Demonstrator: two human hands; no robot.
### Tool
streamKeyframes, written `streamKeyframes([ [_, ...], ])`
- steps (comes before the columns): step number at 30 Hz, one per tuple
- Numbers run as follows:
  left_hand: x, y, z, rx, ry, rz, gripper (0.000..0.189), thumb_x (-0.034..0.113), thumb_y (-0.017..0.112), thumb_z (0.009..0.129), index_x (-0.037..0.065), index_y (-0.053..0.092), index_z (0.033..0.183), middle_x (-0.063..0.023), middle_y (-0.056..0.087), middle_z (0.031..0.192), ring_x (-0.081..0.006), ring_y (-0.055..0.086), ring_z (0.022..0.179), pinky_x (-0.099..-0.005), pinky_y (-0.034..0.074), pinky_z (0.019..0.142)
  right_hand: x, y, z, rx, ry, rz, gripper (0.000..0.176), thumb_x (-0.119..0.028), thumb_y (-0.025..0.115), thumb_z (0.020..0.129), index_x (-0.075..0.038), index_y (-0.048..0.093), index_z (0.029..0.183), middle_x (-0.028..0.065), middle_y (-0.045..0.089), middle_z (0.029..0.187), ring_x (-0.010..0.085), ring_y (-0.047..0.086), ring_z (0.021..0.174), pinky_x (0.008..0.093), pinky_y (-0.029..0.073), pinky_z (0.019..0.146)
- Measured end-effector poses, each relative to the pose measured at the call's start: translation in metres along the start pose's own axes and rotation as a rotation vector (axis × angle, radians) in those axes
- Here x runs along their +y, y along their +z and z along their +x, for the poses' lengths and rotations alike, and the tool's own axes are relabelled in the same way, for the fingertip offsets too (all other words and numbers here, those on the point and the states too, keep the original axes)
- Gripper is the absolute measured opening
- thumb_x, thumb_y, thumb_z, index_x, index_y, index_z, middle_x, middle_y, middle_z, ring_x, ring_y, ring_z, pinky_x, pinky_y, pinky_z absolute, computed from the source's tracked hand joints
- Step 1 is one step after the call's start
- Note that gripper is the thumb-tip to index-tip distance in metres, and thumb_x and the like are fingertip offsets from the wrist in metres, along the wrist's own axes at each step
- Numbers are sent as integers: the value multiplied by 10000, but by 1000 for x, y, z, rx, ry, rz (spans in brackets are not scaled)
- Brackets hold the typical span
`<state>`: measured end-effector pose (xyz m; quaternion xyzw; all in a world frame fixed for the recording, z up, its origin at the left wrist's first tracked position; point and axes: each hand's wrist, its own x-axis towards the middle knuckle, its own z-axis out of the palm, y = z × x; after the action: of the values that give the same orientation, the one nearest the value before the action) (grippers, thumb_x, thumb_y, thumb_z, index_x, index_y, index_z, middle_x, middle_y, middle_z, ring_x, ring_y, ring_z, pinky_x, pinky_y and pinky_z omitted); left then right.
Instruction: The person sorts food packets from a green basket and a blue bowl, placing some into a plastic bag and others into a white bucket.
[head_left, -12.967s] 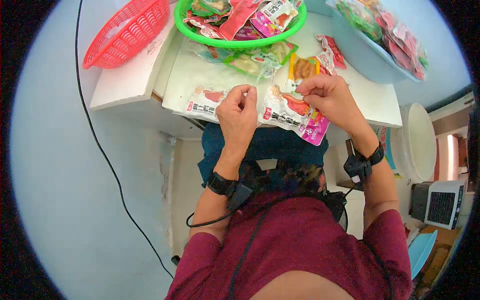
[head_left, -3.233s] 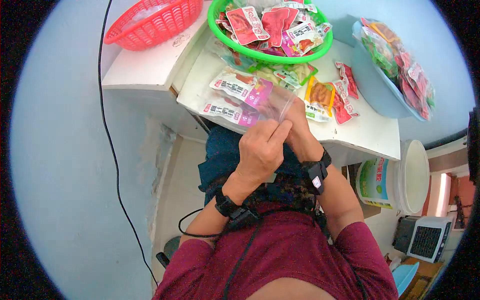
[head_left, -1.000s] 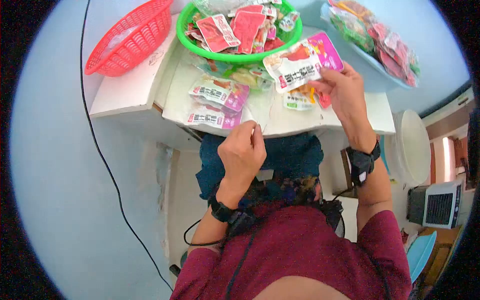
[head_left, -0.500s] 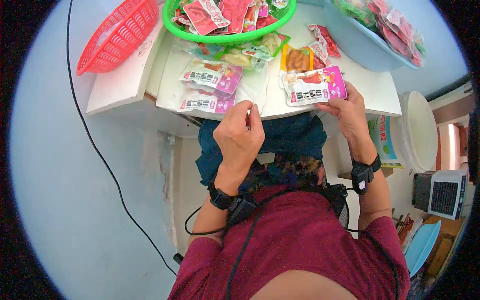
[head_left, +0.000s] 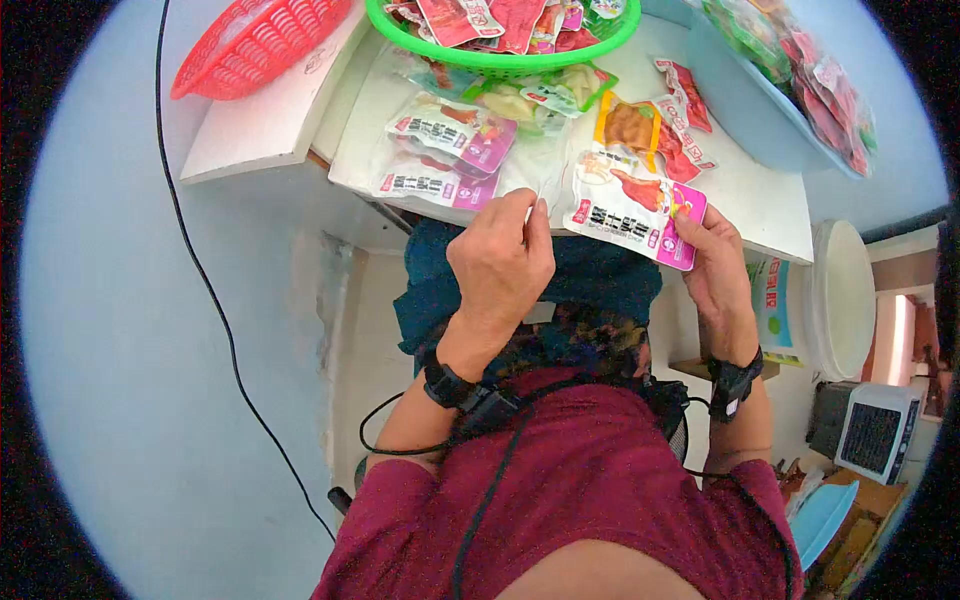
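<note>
My right hand grips the purple end of a white-and-purple snack packet, which is tilted over the table's front edge. My left hand is closed in a pinch at the edge of a clear plastic bag; its fingertips are partly hidden. Two similar white-and-purple packets lie overlapping to the left of that hand. Just beyond the held packet are an orange packet and several red packets.
At the back of the white table stands a green basket of packets. A red basket is at the left, a blue tub of packets at the right. A white bucket stands beside the table. A black cable hangs along the wall.
My right hand has drawn the packet toward me and tilted its purple end downward. My left hand stays pinched. The whole view has shifted slightly.
</note>
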<state>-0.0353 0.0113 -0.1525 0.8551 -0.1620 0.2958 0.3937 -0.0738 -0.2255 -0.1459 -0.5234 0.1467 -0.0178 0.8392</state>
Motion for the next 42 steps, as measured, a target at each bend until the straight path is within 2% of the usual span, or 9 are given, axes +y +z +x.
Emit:
streamKeyframes([
  [6,2,2,2,65,30,-20,91,81,679,806,61,620,872,-111,603,701,-297,610,606,-387,472,521,4,19,-3,-78,-27,13,270,13,603,881,40,577,1148,112,681,1014,153,683,822,290,580,770],
  [9,5,-3,3,24,16,12,89,66,690,814,44,637,882,-120,644,750,-260,639,594,-344,494,536,6,31,-2,-108,-2,20,279,29,586,882,44,559,1159,122,673,1046,162,686,837,294,579,779],
  [15,0,-3,2,41,89,10,83,50,686,801,51,637,867,-129,648,762,-307,644,642,-372,499,549,8,56,8,-179,29,-18,317,34,554,888,44,517,1203,128,664,1076,180,683,876,318,572,824],
  [22,4,-7,3,21,31,-5,82,51,678,812,42,643,885,-141,658,777,-318,657,676,-376,518,573,23,97,30,-343,132,11,367,41,522,880,30,494,1245,133,605,1203,220,630,1045,342,548,881],
  [29,-1,-11,2,52,15,-94,120,52,677,817,30,653,932,-155,675,822,-322,668,701,-370,527,589,41,137,48,-508,178,203,340,3,542,893,18,519,1233,125,614,1177,203,628,990,333,540,850],
  [32,-2,-14,2,72,6,-107,125,42,673,818,26,652,940,-158,675,829,-321,671,706,-364,529,592,40,155,41,-443,197,244,321,1,540,894,19,530,1214,122,619,1135,202,627,954,331,545,819],
  [35,-5,-16,2,82,-7,-102,130,27,668,818,25,655,948,-160,678,840,-317,674,711,-359,531,599,60,148,56,-465,177,171,245,7,541,884,12,575,1126,103,629,1023,201,633,866,326,554,730],
  [38,-8,-15,2,108,20,-120,134,19,669,817,25,657,950,-162,682,852,-310,678,711,-359,534,605,63,140,63,-496,225,84,188,-29,584,906,-22,584,1093,45,619,989,129,600,853,280,529,728],
  [42,-10,-13,2,139,62,-146,131,21,669,821,26,661,952,-158,687,862,-299,681,707,-352,534,605,74,132,78,-517,300,7,181,-16,629,859,-22,595,1037,41,619,931,142,604,803,295,531,684],
])
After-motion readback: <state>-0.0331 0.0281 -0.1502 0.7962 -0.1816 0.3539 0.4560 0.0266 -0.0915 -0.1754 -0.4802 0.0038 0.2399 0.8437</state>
